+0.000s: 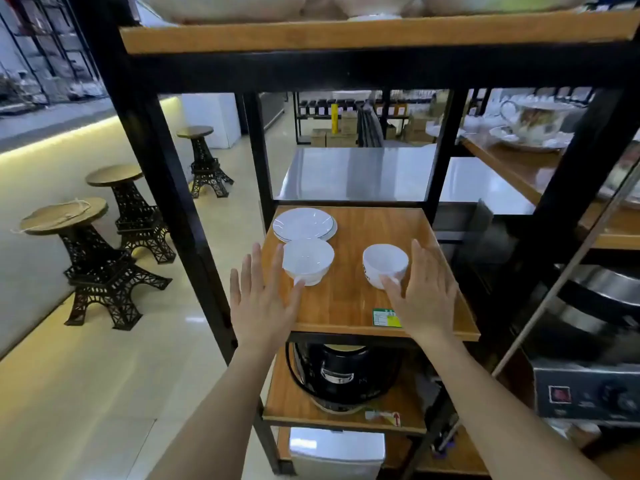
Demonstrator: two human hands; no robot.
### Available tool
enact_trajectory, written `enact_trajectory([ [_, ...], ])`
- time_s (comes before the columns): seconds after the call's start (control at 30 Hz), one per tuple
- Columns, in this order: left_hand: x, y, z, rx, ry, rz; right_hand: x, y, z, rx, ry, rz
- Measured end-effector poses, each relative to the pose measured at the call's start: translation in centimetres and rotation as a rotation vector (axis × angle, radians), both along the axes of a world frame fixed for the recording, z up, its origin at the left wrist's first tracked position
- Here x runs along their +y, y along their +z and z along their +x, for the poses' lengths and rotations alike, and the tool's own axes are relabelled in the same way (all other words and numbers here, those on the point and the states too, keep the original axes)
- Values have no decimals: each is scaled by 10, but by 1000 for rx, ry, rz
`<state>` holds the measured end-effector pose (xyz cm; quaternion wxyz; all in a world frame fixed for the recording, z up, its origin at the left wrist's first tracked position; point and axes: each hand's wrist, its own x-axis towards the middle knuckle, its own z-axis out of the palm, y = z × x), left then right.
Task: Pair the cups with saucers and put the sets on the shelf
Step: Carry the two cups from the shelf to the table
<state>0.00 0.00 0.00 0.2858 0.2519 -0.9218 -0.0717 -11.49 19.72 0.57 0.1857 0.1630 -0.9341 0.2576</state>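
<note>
Nothing's been paired yet, looks like. Two white cups, left cup (308, 260) and right cup (385, 263), are sat bare on the wooden shelf (349, 299); the stacked saucers (304, 224) are parked behind. Left hand (261, 299) and right hand (424, 294) are spread open, nothing gripped.

Both forearms are bare all the way to the near edge, no sleeve showing. The left hand (260, 299) and right hand (425, 295) carry no gloves, rings, watch or bracelet.
</note>
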Motion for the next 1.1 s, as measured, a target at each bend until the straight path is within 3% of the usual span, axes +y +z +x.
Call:
enact_trajectory([
  [0.13,0,-17,-6,-1,15,61,0,-13,-7,-25,-13,-31],
  [0.33,2,-29,-17,90,-2,413,-4,-19,-14,-62,-4,-18],
  [0.43,7,-28,-22,207,0,616,-7,-19,-15,-80,-23,-113],
  [0.63,6,-15,-37,300,60,874,-6,-18,-22,-492,20,-467],
  [0.83,5,-1,-44,399,149,1389,-6,6,-22,-1038,19,-787],
  [1.0,11,11,-43,455,148,1651,-6,13,-17,-1179,34,-1062],
  [1.1,10,16,-37,510,156,1795,-4,14,-13,-1161,60,-1074],
])
